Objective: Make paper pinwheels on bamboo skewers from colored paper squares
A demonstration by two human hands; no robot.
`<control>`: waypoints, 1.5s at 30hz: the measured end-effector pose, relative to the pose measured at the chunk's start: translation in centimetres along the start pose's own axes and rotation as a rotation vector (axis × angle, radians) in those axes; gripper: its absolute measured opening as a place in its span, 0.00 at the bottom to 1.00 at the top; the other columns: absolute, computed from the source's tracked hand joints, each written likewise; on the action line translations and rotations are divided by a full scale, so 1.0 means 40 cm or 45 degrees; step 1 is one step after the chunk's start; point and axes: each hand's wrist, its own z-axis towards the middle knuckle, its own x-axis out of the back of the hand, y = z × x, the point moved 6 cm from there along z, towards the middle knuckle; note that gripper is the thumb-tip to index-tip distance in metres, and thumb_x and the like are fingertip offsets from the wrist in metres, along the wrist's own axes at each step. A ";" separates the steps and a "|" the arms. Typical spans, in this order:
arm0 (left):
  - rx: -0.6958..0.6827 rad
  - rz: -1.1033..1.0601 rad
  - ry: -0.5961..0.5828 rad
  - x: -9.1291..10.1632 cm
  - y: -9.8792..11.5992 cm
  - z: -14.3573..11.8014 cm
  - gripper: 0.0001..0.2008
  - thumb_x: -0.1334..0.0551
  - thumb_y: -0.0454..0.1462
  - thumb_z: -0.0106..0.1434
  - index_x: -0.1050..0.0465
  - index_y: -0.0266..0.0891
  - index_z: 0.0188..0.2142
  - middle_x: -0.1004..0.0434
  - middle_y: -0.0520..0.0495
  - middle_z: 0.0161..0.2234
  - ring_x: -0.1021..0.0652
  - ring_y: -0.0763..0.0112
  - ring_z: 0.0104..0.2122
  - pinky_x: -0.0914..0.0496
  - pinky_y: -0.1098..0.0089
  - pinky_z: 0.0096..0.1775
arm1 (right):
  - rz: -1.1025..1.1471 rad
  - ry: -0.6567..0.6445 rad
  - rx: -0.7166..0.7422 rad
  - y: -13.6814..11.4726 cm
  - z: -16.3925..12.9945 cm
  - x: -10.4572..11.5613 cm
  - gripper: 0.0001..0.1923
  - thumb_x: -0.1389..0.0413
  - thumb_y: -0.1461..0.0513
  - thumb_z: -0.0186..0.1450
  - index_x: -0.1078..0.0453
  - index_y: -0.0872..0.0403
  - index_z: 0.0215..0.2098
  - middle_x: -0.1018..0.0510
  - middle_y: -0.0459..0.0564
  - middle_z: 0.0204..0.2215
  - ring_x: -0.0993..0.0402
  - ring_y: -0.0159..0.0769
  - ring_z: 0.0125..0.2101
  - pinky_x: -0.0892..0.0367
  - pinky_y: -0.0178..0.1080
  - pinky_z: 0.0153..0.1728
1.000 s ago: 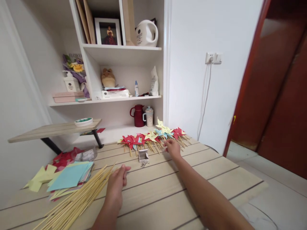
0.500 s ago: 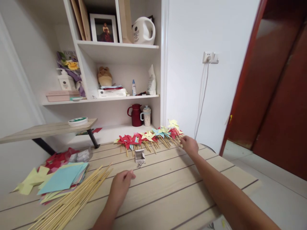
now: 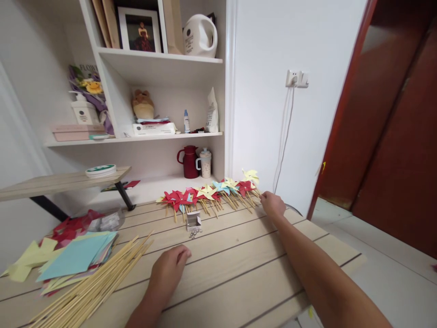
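a: where are the two hands?

b: the right hand (image 3: pixel 273 204) is stretched far out to the end of the row of red, yellow and blue paper pinwheels on thin wooden sticks (image 3: pixel 208 193). its fingers are curled over the stick ends of the last pinwheels, touching them; whether it truly grips one i cannot tell, the hand hides that.

a: and the other?

b: the left hand (image 3: pixel 169 269) lies palm down on the pale slatted wooden bench (image 3: pixel 239 264), fingers loosely bent, holding nothing. it looks like a prop for the body while the other arm reaches so far.

a: why are the pinwheels lined up like that?

b: heads towards the white shelf unit (image 3: pixel 164 132), sticks pointing back at the person, overlapping like shingles. my guess is that it keeps the paper blades from being crushed and leaves every stick easy to take.

a: what else is near?

b: a small open silver metal box (image 3: pixel 193 219) sits just in front of the row, with a few little metal pins (image 3: pixel 193 233) spilled beside it. left of the resting hand lies a loose sheaf of bare bamboo skewers (image 3: pixel 92 287), and past that a stack of blue, yellow and red paper squares (image 3: pixel 73 257), all within that hand's reach.
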 end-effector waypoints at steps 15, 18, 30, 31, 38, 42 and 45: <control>0.019 -0.032 -0.010 0.003 0.009 -0.010 0.10 0.41 0.41 0.61 0.23 0.44 0.27 0.20 0.49 0.27 0.25 0.62 0.31 0.44 0.70 0.33 | -0.130 -0.074 0.118 -0.032 -0.006 -0.044 0.15 0.50 0.56 0.69 0.22 0.51 0.43 0.18 0.58 0.41 0.22 0.45 0.43 0.35 0.37 0.36; 0.001 0.002 -0.015 0.002 0.010 -0.010 0.10 0.42 0.41 0.61 0.24 0.45 0.27 0.20 0.49 0.28 0.25 0.62 0.31 0.45 0.69 0.33 | -0.119 -0.080 0.093 -0.022 -0.009 -0.045 0.15 0.50 0.57 0.69 0.22 0.51 0.43 0.18 0.58 0.41 0.22 0.45 0.43 0.35 0.37 0.35; -0.020 0.096 -0.057 -0.003 0.009 -0.014 0.11 0.45 0.40 0.64 0.25 0.45 0.30 0.19 0.49 0.30 0.24 0.62 0.33 0.44 0.69 0.34 | -0.038 -0.053 0.100 -0.047 -0.028 -0.020 0.16 0.52 0.55 0.70 0.23 0.51 0.42 0.18 0.56 0.40 0.23 0.45 0.41 0.40 0.37 0.31; -0.022 0.098 -0.059 -0.004 0.009 -0.014 0.11 0.45 0.40 0.64 0.24 0.45 0.31 0.19 0.49 0.30 0.24 0.62 0.33 0.44 0.69 0.34 | -0.031 -0.046 0.125 -0.062 -0.034 -0.016 0.16 0.52 0.55 0.70 0.23 0.50 0.43 0.18 0.56 0.40 0.23 0.44 0.41 0.40 0.36 0.31; -0.027 0.135 -0.083 -0.005 0.011 -0.013 0.10 0.45 0.39 0.65 0.24 0.44 0.32 0.19 0.50 0.31 0.23 0.63 0.34 0.43 0.70 0.34 | 0.021 -0.102 0.348 -0.195 -0.107 -0.031 0.11 0.47 0.56 0.68 0.24 0.50 0.35 0.18 0.50 0.34 0.24 0.39 0.38 0.44 0.34 0.29; -0.031 0.182 -0.126 -0.006 0.018 -0.016 0.11 0.46 0.38 0.66 0.24 0.44 0.34 0.19 0.50 0.32 0.23 0.66 0.35 0.42 0.71 0.35 | 0.031 -0.120 0.353 -0.213 -0.136 -0.043 0.10 0.47 0.58 0.68 0.25 0.51 0.33 0.18 0.50 0.34 0.25 0.39 0.37 0.45 0.35 0.29; -0.024 0.207 -0.129 -0.005 0.024 -0.019 0.11 0.46 0.37 0.66 0.24 0.44 0.35 0.19 0.51 0.33 0.23 0.67 0.35 0.41 0.71 0.35 | 0.052 -0.130 0.350 -0.216 -0.144 -0.041 0.12 0.48 0.58 0.68 0.25 0.51 0.32 0.18 0.50 0.33 0.24 0.39 0.36 0.45 0.35 0.28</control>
